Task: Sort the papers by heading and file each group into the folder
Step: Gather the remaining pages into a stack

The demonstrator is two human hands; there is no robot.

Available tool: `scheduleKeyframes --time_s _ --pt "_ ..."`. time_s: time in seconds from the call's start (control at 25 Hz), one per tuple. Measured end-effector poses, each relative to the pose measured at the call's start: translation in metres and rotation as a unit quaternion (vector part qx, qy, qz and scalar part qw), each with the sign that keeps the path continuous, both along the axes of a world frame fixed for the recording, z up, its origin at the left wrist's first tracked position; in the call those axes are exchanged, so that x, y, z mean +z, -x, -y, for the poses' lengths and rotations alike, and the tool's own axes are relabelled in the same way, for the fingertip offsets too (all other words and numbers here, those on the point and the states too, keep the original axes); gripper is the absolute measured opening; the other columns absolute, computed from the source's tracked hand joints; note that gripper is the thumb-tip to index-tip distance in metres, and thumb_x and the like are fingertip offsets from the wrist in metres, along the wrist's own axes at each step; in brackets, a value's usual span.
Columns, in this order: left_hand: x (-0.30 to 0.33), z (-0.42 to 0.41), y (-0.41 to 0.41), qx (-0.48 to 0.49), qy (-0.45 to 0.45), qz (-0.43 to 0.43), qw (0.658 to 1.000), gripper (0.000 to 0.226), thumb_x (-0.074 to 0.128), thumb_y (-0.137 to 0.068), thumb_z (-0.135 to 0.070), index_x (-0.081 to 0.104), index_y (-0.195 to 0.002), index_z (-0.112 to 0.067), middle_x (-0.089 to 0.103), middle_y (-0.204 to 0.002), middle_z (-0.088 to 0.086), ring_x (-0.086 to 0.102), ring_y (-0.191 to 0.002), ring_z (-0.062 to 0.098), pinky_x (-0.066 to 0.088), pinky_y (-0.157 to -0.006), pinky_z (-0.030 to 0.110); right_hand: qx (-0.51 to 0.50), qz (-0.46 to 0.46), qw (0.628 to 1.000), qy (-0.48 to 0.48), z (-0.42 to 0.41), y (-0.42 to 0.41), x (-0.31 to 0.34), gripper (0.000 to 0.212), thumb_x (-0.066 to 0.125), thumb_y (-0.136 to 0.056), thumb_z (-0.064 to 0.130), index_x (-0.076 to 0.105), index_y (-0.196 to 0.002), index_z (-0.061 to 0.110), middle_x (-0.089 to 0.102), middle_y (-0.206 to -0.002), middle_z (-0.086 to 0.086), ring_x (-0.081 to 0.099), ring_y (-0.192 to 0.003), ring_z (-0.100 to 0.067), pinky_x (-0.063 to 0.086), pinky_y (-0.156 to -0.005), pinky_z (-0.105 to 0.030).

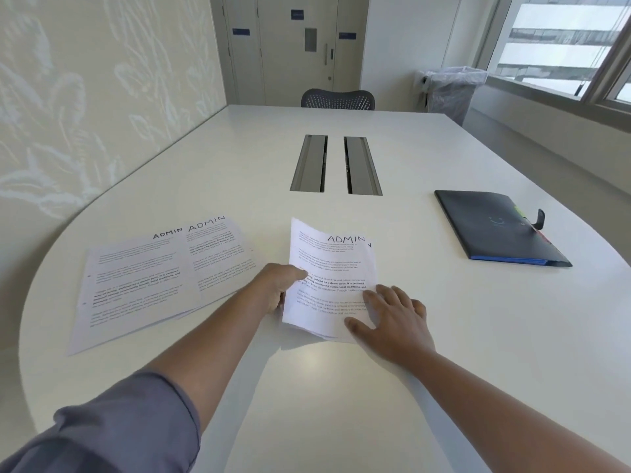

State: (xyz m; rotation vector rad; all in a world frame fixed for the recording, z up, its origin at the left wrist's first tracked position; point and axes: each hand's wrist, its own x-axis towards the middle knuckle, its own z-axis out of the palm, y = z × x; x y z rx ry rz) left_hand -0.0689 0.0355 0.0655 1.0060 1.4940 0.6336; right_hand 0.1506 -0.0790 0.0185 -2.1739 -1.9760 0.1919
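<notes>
Nearest the camera, a grey sleeve (112,428) covered the left forearm, which reached out over the white desk (426,387). The left hand (278,285) gripped the left edge of a small stack of papers (329,268) headed ADMIN, thumb on top and fingers curled under the sheets, so that side stood lifted off the desk. The right hand (392,315) lay flat with its fingers straight, pressing the stack's lower right corner down, probably to stop the sheets sliding while the left hand gathered or squared them.

To the left of that stack, 2 more ADMIN sheets (160,278) lay fanned over further pages, touching one another but apart from the held stack; they looked like the same heading group laid out for sorting. Well to the right of the stack and slightly beyond it sat the dark folder (498,228), closed, with coloured tabs and a blue edge showing, and no paper visibly going into it yet. Beyond the stack, 2 grey cable hatches (336,165) were set into the desk, with an office chair (338,99) at its far end.
</notes>
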Motion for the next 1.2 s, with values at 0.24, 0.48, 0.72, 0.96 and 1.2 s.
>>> scheduleKeyframes --time_s 0.24,0.48,0.72,0.96,1.2 --pt "-0.013 0.002 0.012 -0.055 -0.037 -0.013 0.998 0.024 0.079 -0.084 0.001 0.07 -0.106 -0.005 0.075 -0.107 0.01 0.071 -0.1 0.027 0.057 -0.091 0.037 -0.032 -0.108 0.991 -0.067 0.002 -0.003 0.0 0.063 0.046 -0.092 0.067 0.05 -0.145 0.034 0.042 -0.155 0.017 0.036 -0.146 -0.01 0.022 -0.12 -0.035" --pt "-0.014 0.011 0.019 -0.031 -0.151 0.027 0.988 0.015 0.072 -0.092 -0.002 0.075 -0.1 -0.014 0.08 -0.096 0.002 0.076 -0.098 0.026 0.06 -0.092 0.045 -0.127 -0.381 0.912 -0.084 -0.004 -0.019 0.006 0.074 0.068 -0.094 0.05 0.037 -0.156 0.022 0.046 -0.154 0.008 0.054 -0.133 -0.015 0.045 -0.105 -0.035" --pt "0.022 0.015 0.02 -0.043 -0.283 0.118 0.951 0.022 0.062 -0.098 0.001 0.072 -0.112 -0.013 0.079 -0.107 0.003 0.074 -0.106 0.024 0.06 -0.089 0.037 -0.073 -0.643 0.752 -0.126 -0.03 -0.019 0.06 0.024 0.066 -0.098 0.002 0.067 -0.121 0.009 0.079 -0.11 -0.007 0.073 -0.11 -0.033 0.058 -0.094 -0.045" --pt "0.036 0.012 0.019 -0.044 -0.331 0.161 0.929 0.028 0.058 -0.102 -0.005 0.058 -0.128 -0.015 0.074 -0.121 0.0 0.071 -0.112 0.018 0.059 -0.091 0.032 -0.038 -0.619 0.763 -0.181 -0.037 -0.012 0.082 0.018 0.06 -0.101 0.001 0.071 -0.109 0.013 0.081 -0.104 0.0 0.075 -0.096 -0.021 0.058 -0.094 -0.041" --pt "0.008 0.013 0.02 -0.032 -0.342 0.126 0.93 0.025 0.059 -0.101 -0.014 0.059 -0.123 -0.025 0.073 -0.121 -0.001 0.068 -0.114 0.023 0.055 -0.099 0.05 -0.04 -0.6 0.787 -0.134 -0.033 -0.003 0.05 0.025 0.06 -0.101 -0.001 0.074 -0.11 0.017 0.08 -0.107 0.0 0.075 -0.101 -0.025 0.059 -0.097 -0.046"
